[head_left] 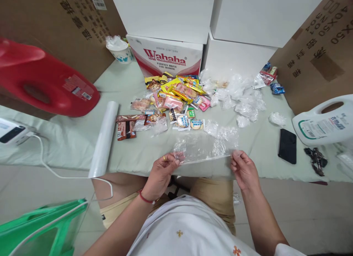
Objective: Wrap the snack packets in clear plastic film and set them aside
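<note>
A clear plastic bag (202, 147) is stretched flat between my hands at the near edge of the table. My left hand (164, 169) pinches its left near corner between thumb and fingers. At the other end my right hand (244, 167) grips the right near corner the same way. Just beyond the bag lies a pile of wrapped snacks (179, 92) in yellow, pink and brown packets. Nearer, to the left, are brown snack packets (126, 129), and round wrapped biscuits (182, 121) sit in front of the pile. Crumpled clear plastic bags (242, 96) are heaped to the right.
A white plastic roll (104, 138) and a red jug (46, 79) stand left. On the right are a black phone (287, 146), a white detergent bottle (324, 120) and a dark crumpled thing (316, 161). A Wahaba-like printed carton (167, 57) and paper cup (120, 50) are behind.
</note>
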Demonstrator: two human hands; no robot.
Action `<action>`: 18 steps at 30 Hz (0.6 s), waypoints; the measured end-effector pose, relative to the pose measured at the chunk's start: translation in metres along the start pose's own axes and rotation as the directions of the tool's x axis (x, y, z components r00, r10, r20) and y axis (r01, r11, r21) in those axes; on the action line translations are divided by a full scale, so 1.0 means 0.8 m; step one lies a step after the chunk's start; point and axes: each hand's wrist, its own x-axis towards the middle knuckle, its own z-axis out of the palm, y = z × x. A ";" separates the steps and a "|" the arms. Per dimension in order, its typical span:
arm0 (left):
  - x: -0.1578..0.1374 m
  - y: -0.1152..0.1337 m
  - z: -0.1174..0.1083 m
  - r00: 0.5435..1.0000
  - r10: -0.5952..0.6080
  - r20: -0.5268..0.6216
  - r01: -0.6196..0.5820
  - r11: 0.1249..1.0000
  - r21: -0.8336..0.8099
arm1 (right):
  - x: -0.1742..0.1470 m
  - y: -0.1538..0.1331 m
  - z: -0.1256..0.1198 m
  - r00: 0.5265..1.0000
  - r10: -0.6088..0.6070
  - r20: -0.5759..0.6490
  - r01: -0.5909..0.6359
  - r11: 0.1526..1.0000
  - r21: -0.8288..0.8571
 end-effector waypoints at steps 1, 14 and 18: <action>-0.006 0.000 -0.007 1.000 -0.014 0.022 0.013 0.998 0.060 | -0.001 0.001 -0.010 1.000 -0.006 -0.017 0.005 0.998 -0.062; 0.056 -0.001 0.012 0.875 0.411 0.257 -0.341 0.144 0.929 | 0.028 -0.012 -0.043 0.987 -0.163 -0.018 0.139 0.892 -0.429; 0.068 -0.019 0.028 0.864 0.304 0.402 -0.430 0.029 0.902 | 0.034 -0.015 -0.045 0.983 -0.163 -0.085 0.125 0.930 -0.345</action>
